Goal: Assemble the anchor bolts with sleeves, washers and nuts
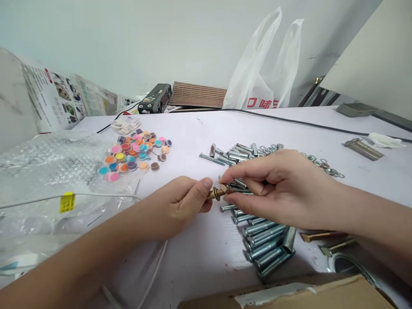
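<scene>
My left hand (177, 208) is closed around a brass-coloured anchor bolt (210, 195), its threaded end pointing right. A washer (216, 194) sits around the thread. At the tip of the bolt, my right hand (280, 191) pinches a brass-coloured hex nut (224, 189) between thumb and forefinger. How far the nut is on the thread cannot be made out. Under and beyond my right hand lie silver bolts (262, 231) in a row, metal sleeves (289, 238), and loose nuts and washers (323, 163). Part of that pile is hidden by the hand.
Colourful round discs (131, 150) are heaped at left beside bubble wrap (48, 167). A white cable (106, 197) crosses there. Along the back stand a black device (157, 98) and a white plastic bag (257, 81). A cardboard box (289, 294) is at the near edge.
</scene>
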`<action>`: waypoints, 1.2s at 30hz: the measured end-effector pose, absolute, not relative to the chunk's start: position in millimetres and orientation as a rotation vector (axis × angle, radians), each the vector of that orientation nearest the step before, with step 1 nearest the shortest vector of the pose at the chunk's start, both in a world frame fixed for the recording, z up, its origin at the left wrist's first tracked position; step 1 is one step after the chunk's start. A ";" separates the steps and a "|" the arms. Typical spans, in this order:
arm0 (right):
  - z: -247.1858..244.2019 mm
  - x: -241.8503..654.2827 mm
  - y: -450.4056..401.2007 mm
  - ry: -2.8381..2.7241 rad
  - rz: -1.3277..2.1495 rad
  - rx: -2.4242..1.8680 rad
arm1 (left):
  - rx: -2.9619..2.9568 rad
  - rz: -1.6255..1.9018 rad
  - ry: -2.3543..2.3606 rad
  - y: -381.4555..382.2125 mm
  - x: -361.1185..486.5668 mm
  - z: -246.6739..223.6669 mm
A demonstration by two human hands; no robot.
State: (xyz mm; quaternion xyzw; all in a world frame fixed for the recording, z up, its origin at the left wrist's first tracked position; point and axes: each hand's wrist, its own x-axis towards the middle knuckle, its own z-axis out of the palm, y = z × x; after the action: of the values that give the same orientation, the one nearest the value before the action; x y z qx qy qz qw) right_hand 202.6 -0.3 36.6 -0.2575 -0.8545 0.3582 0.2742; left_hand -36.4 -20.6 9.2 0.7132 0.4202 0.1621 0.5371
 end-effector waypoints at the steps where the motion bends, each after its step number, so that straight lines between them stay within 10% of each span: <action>1: 34.5 202.5 0.0 -2.295 0.960 -0.678 | 1.691 0.397 0.988 -20.6 -36.6 8.9; 36: 10.8 199.4 2.2 -2.436 0.432 -0.574 | 1.683 0.583 1.030 -19.2 -28.7 -0.4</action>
State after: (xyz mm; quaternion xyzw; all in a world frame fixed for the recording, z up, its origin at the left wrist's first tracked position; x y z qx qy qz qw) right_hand 199.4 2.2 10.8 -0.2157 -0.9161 0.1626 0.2963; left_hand -28.7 -19.2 -0.4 0.7008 0.4289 0.2428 0.5157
